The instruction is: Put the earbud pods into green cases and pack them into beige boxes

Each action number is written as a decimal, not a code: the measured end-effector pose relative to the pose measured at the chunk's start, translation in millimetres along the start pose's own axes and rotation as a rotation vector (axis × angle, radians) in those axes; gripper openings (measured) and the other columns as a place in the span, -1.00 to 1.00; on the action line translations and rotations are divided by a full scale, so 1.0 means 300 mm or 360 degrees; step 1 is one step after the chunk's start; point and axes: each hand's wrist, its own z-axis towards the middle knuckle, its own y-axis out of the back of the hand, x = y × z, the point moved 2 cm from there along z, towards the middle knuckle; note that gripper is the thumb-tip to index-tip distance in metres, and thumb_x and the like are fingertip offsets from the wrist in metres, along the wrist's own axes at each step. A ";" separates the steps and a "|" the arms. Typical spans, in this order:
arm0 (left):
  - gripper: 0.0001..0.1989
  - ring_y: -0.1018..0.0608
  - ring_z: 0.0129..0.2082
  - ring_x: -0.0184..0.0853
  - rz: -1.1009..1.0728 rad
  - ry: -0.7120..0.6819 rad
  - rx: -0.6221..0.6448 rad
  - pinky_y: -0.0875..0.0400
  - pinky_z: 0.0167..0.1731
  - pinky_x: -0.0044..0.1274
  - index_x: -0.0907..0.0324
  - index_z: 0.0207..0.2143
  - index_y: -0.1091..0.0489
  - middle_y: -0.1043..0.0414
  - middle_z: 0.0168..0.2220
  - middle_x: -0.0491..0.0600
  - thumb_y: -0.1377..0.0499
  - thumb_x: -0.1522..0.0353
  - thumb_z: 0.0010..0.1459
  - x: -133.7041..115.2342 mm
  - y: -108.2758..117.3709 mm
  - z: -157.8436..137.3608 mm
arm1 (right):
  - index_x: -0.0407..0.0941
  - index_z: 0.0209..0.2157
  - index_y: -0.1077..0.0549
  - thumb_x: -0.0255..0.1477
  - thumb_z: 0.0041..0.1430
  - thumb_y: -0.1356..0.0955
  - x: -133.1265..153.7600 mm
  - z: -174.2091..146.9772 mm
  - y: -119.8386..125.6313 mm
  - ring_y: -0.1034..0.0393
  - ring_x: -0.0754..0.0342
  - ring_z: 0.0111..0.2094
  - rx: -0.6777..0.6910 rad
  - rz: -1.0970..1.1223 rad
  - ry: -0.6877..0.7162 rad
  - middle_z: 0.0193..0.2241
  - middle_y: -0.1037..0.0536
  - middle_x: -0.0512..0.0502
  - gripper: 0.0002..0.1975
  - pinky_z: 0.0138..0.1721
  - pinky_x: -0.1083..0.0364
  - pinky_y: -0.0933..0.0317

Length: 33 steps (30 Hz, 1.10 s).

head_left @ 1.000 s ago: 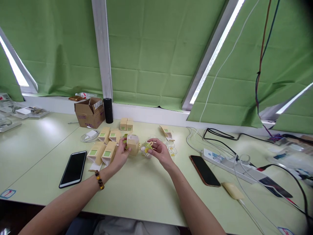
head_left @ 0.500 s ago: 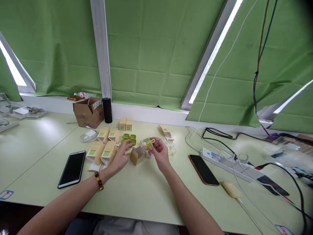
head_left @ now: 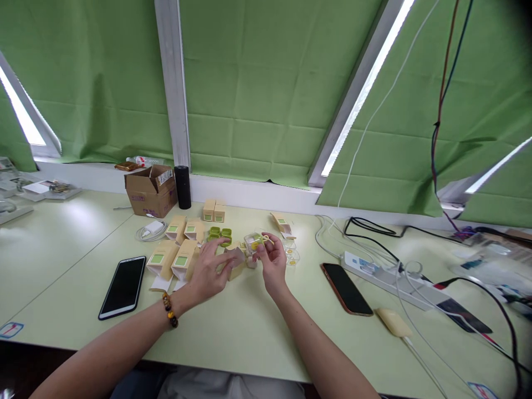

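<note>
My right hand [head_left: 273, 263] pinches a small clear plastic case [head_left: 252, 242] with yellow-green parts inside and a pale loop, held above the table. My left hand [head_left: 211, 270] is at a small open cardboard box [head_left: 236, 270], thumb and a finger closed on its raised flap [head_left: 235, 256]; another finger stretches toward the green square cups [head_left: 220, 233] behind. Left of that hand stand several tan boxes [head_left: 185, 259] with green labels and open flaps. Clear cases with yellow centres [head_left: 292, 255] lie right of my right hand, partly hidden by it.
Two closed tan boxes [head_left: 214, 210] stand at the back, near a black cylinder [head_left: 182, 187] and a brown carton [head_left: 151, 191]. An opened box [head_left: 281, 224] lies behind my right hand. Phones [head_left: 122, 288] [head_left: 346, 288] flank my arms; a power strip [head_left: 386, 280] with cables runs along the right.
My left hand has moved right and down onto the small open box, its fingers now at the flap. My right hand has shifted slightly right with the clear case.
</note>
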 end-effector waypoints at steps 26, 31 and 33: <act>-0.70 -0.55 0.09 -0.12 -0.0766 0.0558 0.0108 -0.44 0.18 -0.25 0.13 0.04 -0.49 -0.55 0.06 0.09 -0.18 0.35 0.27 0.063 -0.034 0.005 | 0.04 0.13 -0.33 -0.33 0.34 -0.40 0.009 -0.066 -0.033 -0.53 0.00 -0.18 0.0597 -0.0655 0.0293 0.01 -0.56 -0.16 -0.63 -0.36 0.08 -0.38; -0.61 -0.53 0.13 -0.11 -0.0796 0.0623 0.0141 -0.37 0.22 -0.23 0.13 0.03 -0.49 -0.56 0.08 0.08 -0.11 0.46 0.16 0.068 -0.027 0.010 | 0.01 0.09 -0.36 -0.37 0.27 -0.43 0.011 -0.043 -0.008 -0.51 -0.02 -0.22 0.0617 -0.0852 0.0365 0.01 -0.57 -0.17 -0.62 -0.44 0.08 -0.35; -0.56 -0.53 0.12 -0.12 -0.0784 0.0627 0.0146 -0.37 0.21 -0.24 0.13 0.04 -0.48 -0.55 0.09 0.07 -0.09 0.48 0.12 0.065 -0.023 0.013 | 0.01 0.07 -0.37 -0.40 0.25 -0.43 0.016 -0.041 -0.005 -0.52 -0.05 -0.19 0.0705 -0.0979 0.0413 0.02 -0.59 -0.17 -0.63 -0.43 0.06 -0.37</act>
